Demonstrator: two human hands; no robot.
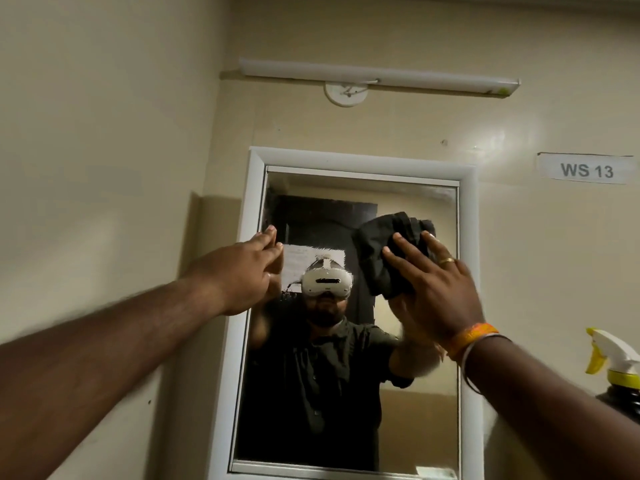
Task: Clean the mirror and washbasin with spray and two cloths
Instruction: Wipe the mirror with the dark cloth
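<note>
Both hands are up at the mirror (pixel 346 393) in the head view, the only view there is. The right hand (pixel 433 289) lies flat with its fingers spread, pressing a bunched dark cloth (pixel 384 251) against the upper right part of the glass; the open palm looks chosen to spread pressure over the wad for wiping. The left hand (pixel 249 271) reaches to the mirror's left edge with straight fingers touching the white frame (pixel 254 202) and glass, holding nothing. I judge it is there to steady the mirror, or the person, while the other hand rubs.

The mirror hangs on the wall facing the camera, its long axis upright. A hazy, streaked patch shows along its top and left edge, so that part probably needs more passes. The cloth is a crumpled lump with no clear axis.

The spray bottle (pixel 616 368) stands upright at the right edge of the picture, well apart from both hands, its nozzle pointing left toward the mirror. Neither the washbasin nor a second cloth is in view.
</note>
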